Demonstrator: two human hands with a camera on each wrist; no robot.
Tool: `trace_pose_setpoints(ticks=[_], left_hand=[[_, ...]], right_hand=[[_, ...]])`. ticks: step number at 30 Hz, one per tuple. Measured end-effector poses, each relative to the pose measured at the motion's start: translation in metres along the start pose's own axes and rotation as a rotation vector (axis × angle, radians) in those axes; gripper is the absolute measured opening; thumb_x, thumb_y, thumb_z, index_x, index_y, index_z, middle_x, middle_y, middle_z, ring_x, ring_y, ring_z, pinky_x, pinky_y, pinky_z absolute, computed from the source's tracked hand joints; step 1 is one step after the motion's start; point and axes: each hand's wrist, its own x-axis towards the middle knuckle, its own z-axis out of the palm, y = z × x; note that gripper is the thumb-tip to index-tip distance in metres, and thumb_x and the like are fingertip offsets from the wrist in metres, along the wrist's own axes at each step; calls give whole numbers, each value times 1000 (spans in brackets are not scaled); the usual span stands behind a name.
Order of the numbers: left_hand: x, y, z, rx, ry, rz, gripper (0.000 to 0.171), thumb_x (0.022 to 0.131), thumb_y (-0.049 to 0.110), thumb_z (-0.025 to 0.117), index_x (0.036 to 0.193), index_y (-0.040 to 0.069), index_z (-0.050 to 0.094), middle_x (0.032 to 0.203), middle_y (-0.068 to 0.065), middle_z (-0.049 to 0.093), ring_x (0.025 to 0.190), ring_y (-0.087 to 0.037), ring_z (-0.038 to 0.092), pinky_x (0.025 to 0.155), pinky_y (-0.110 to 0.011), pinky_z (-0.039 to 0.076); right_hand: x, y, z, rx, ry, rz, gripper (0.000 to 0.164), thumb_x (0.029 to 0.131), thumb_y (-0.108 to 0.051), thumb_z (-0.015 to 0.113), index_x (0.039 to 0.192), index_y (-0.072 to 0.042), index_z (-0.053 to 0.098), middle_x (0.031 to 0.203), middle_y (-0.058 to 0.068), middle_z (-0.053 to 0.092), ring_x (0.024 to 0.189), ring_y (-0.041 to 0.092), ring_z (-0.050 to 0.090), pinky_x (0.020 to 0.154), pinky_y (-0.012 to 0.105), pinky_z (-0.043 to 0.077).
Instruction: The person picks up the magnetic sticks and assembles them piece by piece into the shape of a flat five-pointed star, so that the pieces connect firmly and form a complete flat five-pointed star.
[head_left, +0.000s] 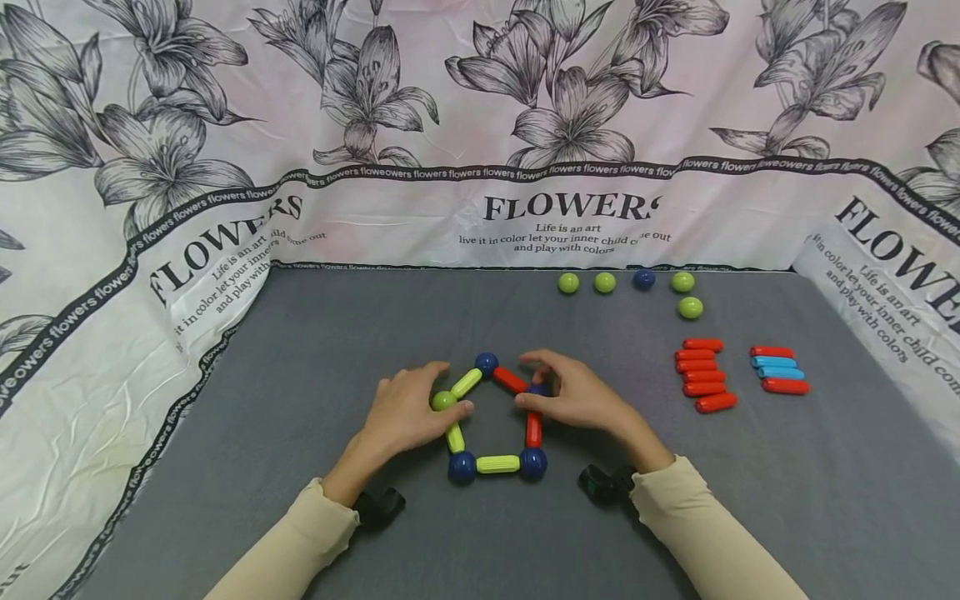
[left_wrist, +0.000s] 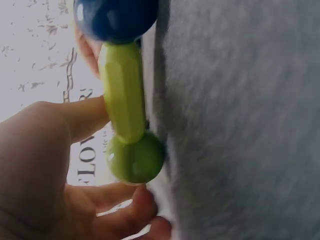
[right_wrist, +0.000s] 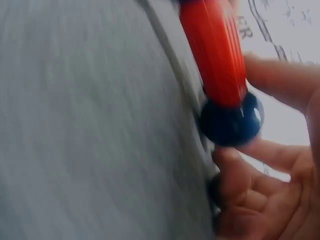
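Note:
A closed ring of rods and balls lies on the grey cloth between both hands. Blue balls mark its top (head_left: 487, 363), lower left (head_left: 462, 467) and lower right (head_left: 533, 464) corners. My left hand (head_left: 405, 408) grips the green ball (head_left: 443, 401) at the left corner, its thumb against a yellow-green rod (left_wrist: 122, 90) in the left wrist view. At the right corner, my right hand (head_left: 573, 392) holds a blue ball (right_wrist: 231, 122), thumb and fingers around it, beside a red rod (right_wrist: 215, 50). A yellow-green rod (head_left: 498, 464) forms the ring's bottom side.
Several red rods (head_left: 703, 377) are stacked in a column to the right. Beside them lie red rods (head_left: 785, 386) and blue rods (head_left: 780, 372). Green balls (head_left: 690, 307) and a blue ball (head_left: 643, 279) sit near the back edge, before a floral curtain (head_left: 480, 217).

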Motion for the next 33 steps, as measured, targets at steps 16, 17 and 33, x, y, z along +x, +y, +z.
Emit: trace_pose_setpoints(ticks=[16, 17, 33], left_hand=[[-3, 0, 2, -74, -3, 58, 43, 93, 38, 68, 129, 14, 66, 72, 7, 59, 63, -12, 51, 77, -39, 35], [-3, 0, 2, -75, -2, 62, 41, 93, 37, 68, 128, 15, 66, 70, 7, 57, 62, -12, 50, 76, -38, 34], [-2, -1, 1, -70, -38, 48, 45, 96, 42, 67, 130, 13, 66, 72, 6, 58, 61, -11, 50, 68, -32, 33]], right_hand=[[-4, 11, -10, 31, -89, -16, 34, 92, -30, 75, 119, -10, 72, 72, -5, 54, 58, 6, 47, 56, 23, 39], [-4, 11, -10, 34, -84, -17, 34, 92, -30, 76, 119, -10, 72, 72, -5, 53, 58, 6, 47, 56, 23, 39], [-4, 12, -9, 41, -66, 5, 32, 94, -30, 74, 117, -8, 73, 74, -2, 60, 57, 6, 49, 53, 23, 40]])
